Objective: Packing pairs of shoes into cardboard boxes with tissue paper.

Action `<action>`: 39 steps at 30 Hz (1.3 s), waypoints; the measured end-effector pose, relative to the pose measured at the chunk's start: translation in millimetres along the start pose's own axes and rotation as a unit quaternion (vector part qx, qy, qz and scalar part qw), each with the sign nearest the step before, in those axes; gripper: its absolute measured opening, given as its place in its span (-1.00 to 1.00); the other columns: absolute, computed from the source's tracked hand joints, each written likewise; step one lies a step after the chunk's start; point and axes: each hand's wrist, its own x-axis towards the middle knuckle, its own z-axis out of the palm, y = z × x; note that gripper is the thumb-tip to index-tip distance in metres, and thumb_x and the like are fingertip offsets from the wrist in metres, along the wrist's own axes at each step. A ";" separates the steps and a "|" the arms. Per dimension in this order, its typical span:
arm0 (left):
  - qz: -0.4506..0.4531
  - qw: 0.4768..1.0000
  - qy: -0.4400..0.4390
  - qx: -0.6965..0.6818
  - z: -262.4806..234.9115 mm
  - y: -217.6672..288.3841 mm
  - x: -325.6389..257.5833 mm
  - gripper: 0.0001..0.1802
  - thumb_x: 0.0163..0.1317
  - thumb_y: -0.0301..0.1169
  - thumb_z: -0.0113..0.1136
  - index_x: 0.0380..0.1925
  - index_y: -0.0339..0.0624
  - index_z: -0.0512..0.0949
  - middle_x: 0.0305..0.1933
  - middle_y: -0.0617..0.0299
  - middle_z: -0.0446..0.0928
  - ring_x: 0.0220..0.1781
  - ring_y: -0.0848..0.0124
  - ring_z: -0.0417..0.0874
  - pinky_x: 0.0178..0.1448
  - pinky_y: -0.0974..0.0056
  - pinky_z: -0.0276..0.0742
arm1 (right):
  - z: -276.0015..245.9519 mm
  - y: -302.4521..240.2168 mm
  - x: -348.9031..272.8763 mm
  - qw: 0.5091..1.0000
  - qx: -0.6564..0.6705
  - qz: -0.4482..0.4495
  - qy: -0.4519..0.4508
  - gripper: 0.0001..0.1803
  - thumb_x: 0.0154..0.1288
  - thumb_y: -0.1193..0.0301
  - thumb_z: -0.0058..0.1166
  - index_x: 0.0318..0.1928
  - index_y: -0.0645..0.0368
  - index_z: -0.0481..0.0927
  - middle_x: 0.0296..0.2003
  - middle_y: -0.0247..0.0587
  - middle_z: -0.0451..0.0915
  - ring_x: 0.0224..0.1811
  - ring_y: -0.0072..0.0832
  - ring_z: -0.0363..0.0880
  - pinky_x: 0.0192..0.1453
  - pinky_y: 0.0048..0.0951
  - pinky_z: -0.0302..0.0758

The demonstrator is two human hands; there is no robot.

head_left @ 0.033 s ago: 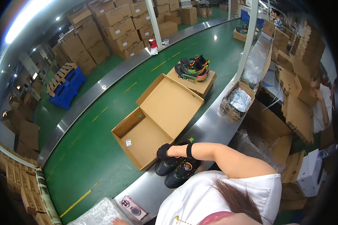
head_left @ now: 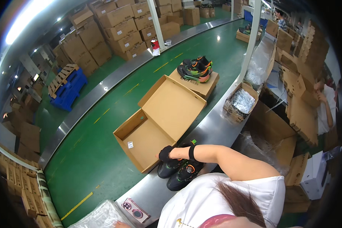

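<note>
A pair of black sneakers (head_left: 183, 175) with orange and green trim stands on the metal ledge against my body. My right hand (head_left: 158, 155) reaches over them to the near side of an open brown shoebox (head_left: 148, 146); its fingers are mostly hidden beyond a black wristband. The shoebox's lid is folded back, and a small white label lies inside. At the lower edge, my left hand (head_left: 121, 225) is at a stack of clear plastic bags (head_left: 98, 216); the frame cuts it off, so its grip does not show. A pink phone (head_left: 135, 210) lies beside the bags.
Farther along the green conveyor belt (head_left: 98, 152), more sneakers (head_left: 195, 69) sit on a closed shoebox (head_left: 207, 88). An open carton of silvery packets (head_left: 241, 100) stands on the right ledge near a white post (head_left: 250, 41). Another person (head_left: 326, 106) is at the far right.
</note>
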 end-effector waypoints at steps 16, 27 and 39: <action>-0.352 0.913 0.130 -0.162 -48.5 -128.6 69.4 -0.70 0.20 -0.28 -0.12 -0.21 -0.29 0.38 -0.31 0.05 0.49 -0.36 0.26 0.55 -0.38 0.27 0.47 | 6.3 -9.9 -2.2 0.993 -0.064 -0.090 -0.047 -0.69 0.03 0.30 -0.15 -0.22 0.11 0.52 -0.32 0.01 0.56 -0.25 -0.13 0.55 -0.22 -0.19 0.45; -0.126 0.629 -0.016 -0.767 -315.4 205.6 172.0 -0.87 0.23 -0.40 -0.12 -0.31 -0.22 0.35 -0.45 0.33 0.32 -0.55 0.62 0.34 -0.49 0.51 0.34 | -74.6 -64.2 -60.6 0.917 0.296 -0.267 0.019 -0.20 -0.09 0.27 0.20 0.18 0.15 0.11 0.01 0.06 0.31 0.09 -0.16 0.28 0.13 -0.25 0.23; 0.226 0.787 -0.143 -0.556 -327.1 329.7 162.5 -0.49 0.07 -0.12 0.11 -0.13 -0.34 0.42 0.01 -0.14 0.34 0.05 0.07 0.36 0.05 0.14 0.31 | -158.9 97.4 -59.5 0.651 0.350 0.048 0.672 -0.49 0.08 0.39 0.08 0.02 0.35 0.28 -0.13 -0.13 0.45 -0.15 -0.40 0.41 0.02 -0.42 0.32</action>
